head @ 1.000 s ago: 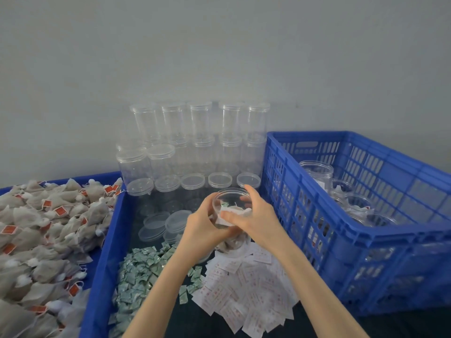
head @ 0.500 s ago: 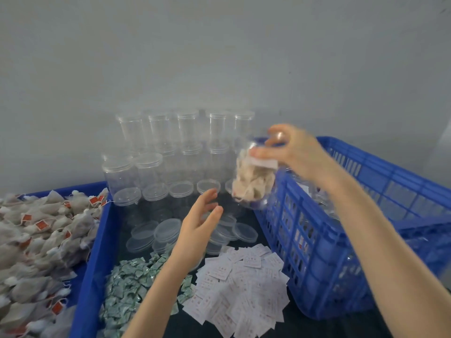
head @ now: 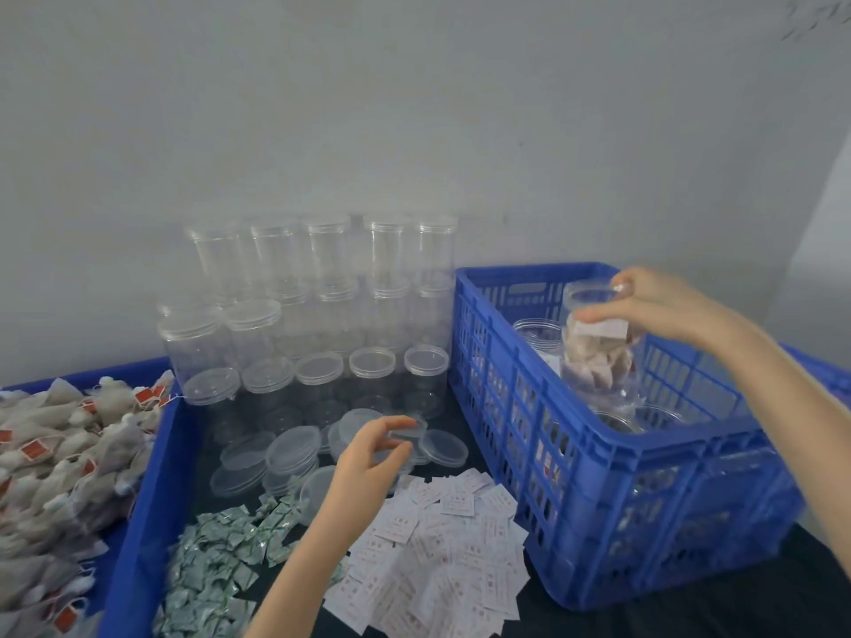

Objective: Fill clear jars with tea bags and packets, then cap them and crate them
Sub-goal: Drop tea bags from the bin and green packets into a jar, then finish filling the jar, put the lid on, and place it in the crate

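Observation:
My right hand (head: 658,306) grips a clear jar (head: 596,361) by its top, holding it upright over the blue crate (head: 644,444). The jar is filled with tea bags and a white packet, and a clear lid sits on it. Other clear jars (head: 539,331) stand inside the crate below it. My left hand (head: 364,462) hovers over the loose clear lids (head: 290,448) on the dark table, its thumb and fingers pinching the edge of one lid (head: 405,436).
Capped empty jars (head: 322,269) are stacked in rows against the grey wall. A blue bin of tea bags (head: 55,453) sits at the left. A pile of green packets (head: 221,559) and a pile of white packets (head: 442,545) lie in front.
My right hand carried the filled jar rightward from the table's middle to above the crate. My left hand let go of the jar and dropped to the loose lids.

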